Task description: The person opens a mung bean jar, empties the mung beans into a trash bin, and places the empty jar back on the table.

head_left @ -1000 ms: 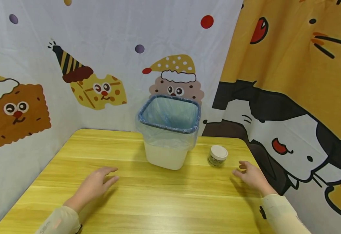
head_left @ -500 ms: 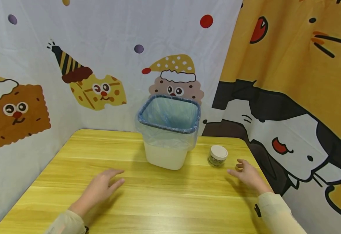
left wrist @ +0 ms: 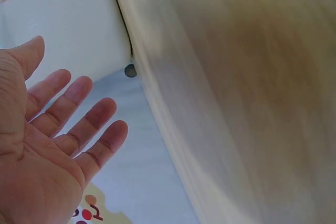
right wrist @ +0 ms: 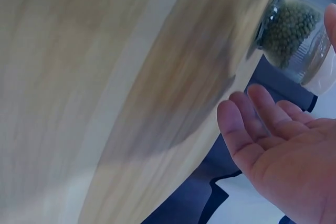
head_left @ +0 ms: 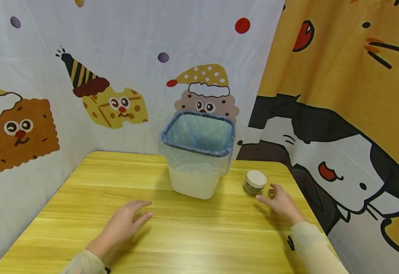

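A small clear jar (head_left: 255,183) with a white lid stands upright on the right part of the table. Small green beads or beans show through its wall in the right wrist view, where the jar (right wrist: 290,35) is partly cut off by the frame edge. Just right of it, my right hand (head_left: 282,203) hovers with fingers relaxed and nothing held. My left hand (head_left: 123,223) is over the left half of the table, fingers extended, touching nothing. In the left wrist view the palm of the left hand (left wrist: 55,129) shows bare.
A white bin (head_left: 194,182) lined with a blue-rimmed clear bag stands at the middle back of the yellow wooden table (head_left: 185,243). Behind it hangs a white cartoon-print cloth (head_left: 127,38), with an orange cat-print curtain (head_left: 339,68) on the right.
My right hand has moved left, closer to the jar. The left hand has shifted right and slightly nearer the table's front. Jar and bin have stayed put.
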